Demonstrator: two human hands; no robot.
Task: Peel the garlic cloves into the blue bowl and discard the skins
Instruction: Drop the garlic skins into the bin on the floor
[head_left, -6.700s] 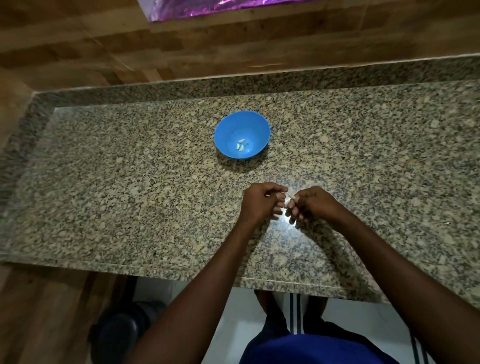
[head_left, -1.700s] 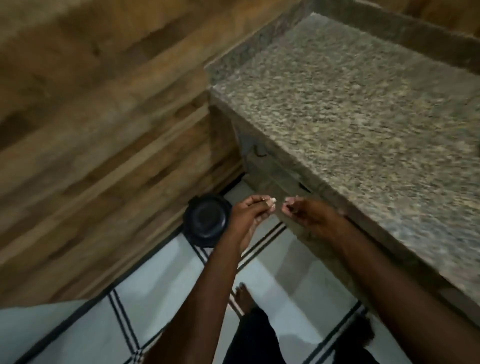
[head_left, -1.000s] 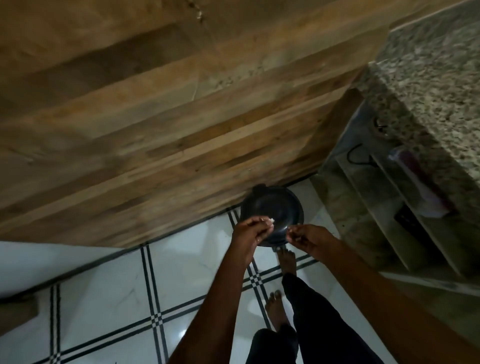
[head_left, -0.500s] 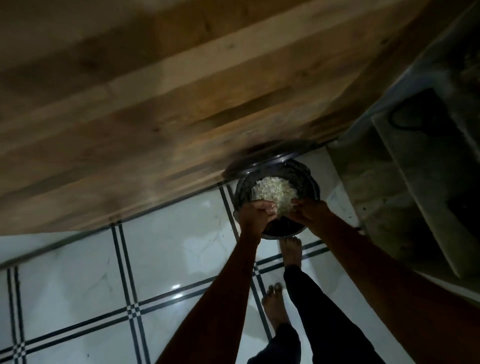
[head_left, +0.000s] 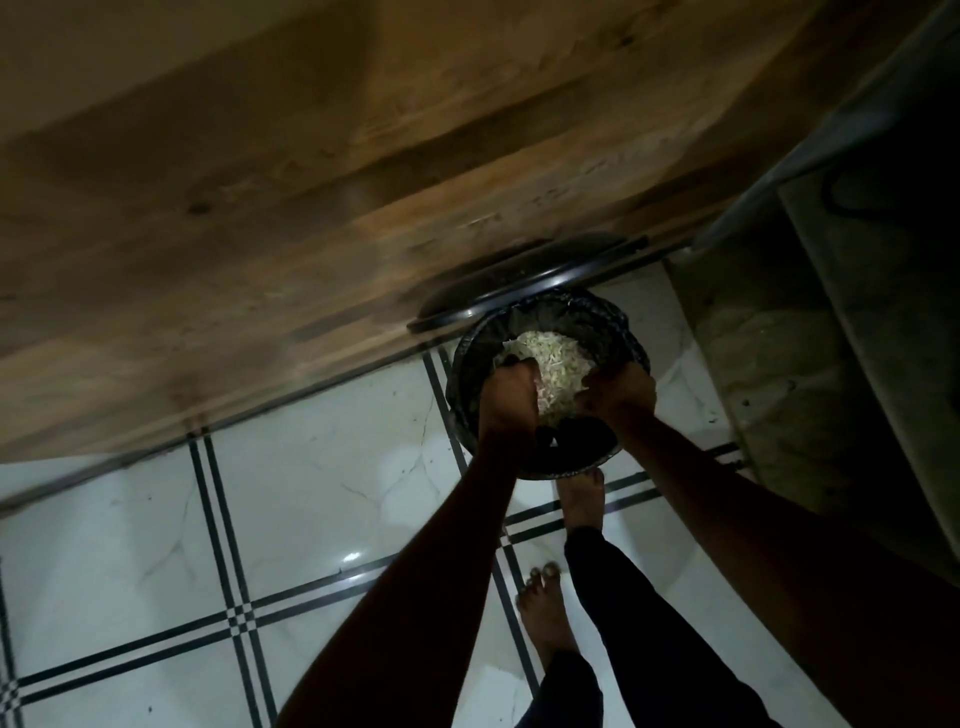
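Skins go in the lined bin, so you hold left hand and right hand over its pale heap; finger state unclear, any skins unseen.

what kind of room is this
Probably a home kitchen, seen at floor level: a black lined pedal bin filled with pale peelings, standing on glossy white floor tiles with black lines, beside a wood-look wall and a stone shelf unit.
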